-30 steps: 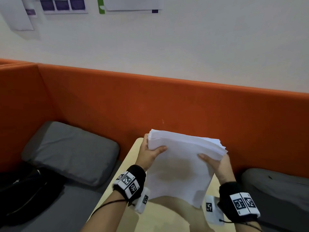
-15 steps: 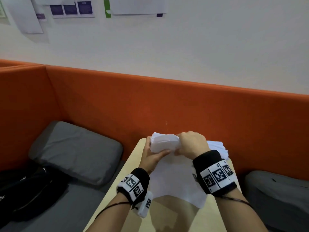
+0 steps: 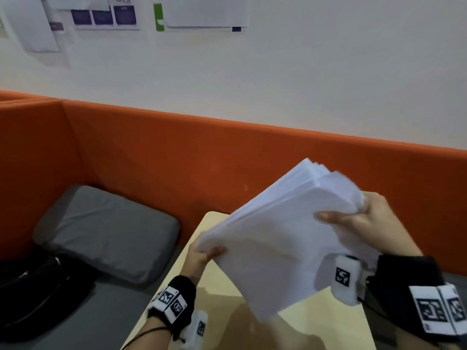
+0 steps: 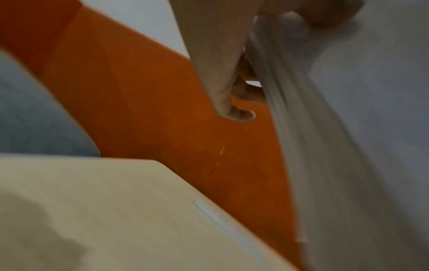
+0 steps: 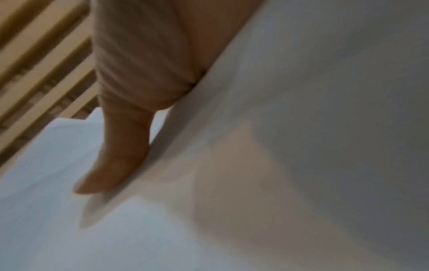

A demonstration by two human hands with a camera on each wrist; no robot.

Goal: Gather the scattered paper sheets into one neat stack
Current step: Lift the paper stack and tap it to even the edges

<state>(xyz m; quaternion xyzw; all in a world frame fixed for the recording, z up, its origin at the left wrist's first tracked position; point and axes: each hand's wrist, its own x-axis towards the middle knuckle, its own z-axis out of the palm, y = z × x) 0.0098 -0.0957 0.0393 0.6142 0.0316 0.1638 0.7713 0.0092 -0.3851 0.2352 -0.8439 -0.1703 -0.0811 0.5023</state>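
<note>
1. My left hand (image 3: 202, 256) pinches the lower left corner of the paper stack (image 3: 275, 238), thumb on the near face and fingers behind it.
2. My right hand (image 3: 364, 223) grips the upper right end of that stack, thumb lying across the top sheet and fingers curled underneath.
3. The stack hangs in the air between my hands, tilted with its right end high, above the pale wooden table (image 3: 222, 286) and touching nothing else that I can see.
4. Its far corner is fanned, so the sheet edges stand apart there and are not yet flush.
5. Beyond the table stands the orange padded backrest (image 3: 177, 157), with a grey cushion (image 3: 106, 231) to my left.
6. I judge the gathering done and the squaring in hand.
7. Next I should stand the stack on one edge, loosen both grips slightly and tap it on the table, without letting loose sheets slide out.
</note>
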